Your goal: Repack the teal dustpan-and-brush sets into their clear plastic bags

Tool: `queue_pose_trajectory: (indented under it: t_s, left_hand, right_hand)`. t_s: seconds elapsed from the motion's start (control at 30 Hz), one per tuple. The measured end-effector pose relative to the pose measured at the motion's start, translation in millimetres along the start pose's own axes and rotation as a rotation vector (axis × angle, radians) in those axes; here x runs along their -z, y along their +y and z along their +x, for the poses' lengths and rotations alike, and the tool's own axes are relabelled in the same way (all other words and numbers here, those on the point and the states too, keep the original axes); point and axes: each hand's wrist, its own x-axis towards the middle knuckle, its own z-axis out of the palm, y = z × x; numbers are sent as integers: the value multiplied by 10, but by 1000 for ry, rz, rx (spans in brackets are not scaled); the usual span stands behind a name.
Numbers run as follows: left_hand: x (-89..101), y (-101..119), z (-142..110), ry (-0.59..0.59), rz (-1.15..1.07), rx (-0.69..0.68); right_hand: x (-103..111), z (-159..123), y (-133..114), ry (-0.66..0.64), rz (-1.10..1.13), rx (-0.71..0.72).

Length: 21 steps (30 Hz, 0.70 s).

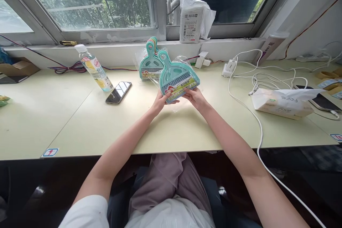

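Between my two hands, above the desk, is a teal mini dustpan and brush set in clear plastic wrap, tilted with its handle up and to the left. My left hand grips its lower left edge, thumb on the front by the printed label. On the lower right edge, the fingers of my right hand are closed the same way. Right behind it stands a stack of similar wrapped dustpan sets, teal in front with other colours showing at the handles; the held set covers part of it.
A drink bottle and a black phone are to the left. To the right lie white cables, a charger plug and a tissue pack. A wrapped package stands on the windowsill. One cable hangs over the desk's front edge.
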Motion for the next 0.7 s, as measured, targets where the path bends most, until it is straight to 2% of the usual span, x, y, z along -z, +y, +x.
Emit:
queue_pose_trajectory:
  t_s: [0.27, 0.47, 0.7]
  left_hand:
    - [54, -52, 37, 2, -10, -20]
    - [20, -12, 14, -16, -6, -28]
    - [12, 0, 4, -43, 2, -43]
  right_hand:
    - [-31, -17, 32, 9, -12, 19]
    - [-24, -14, 47, 29, -93, 39]
    - [-12, -12, 53, 39, -75, 40]
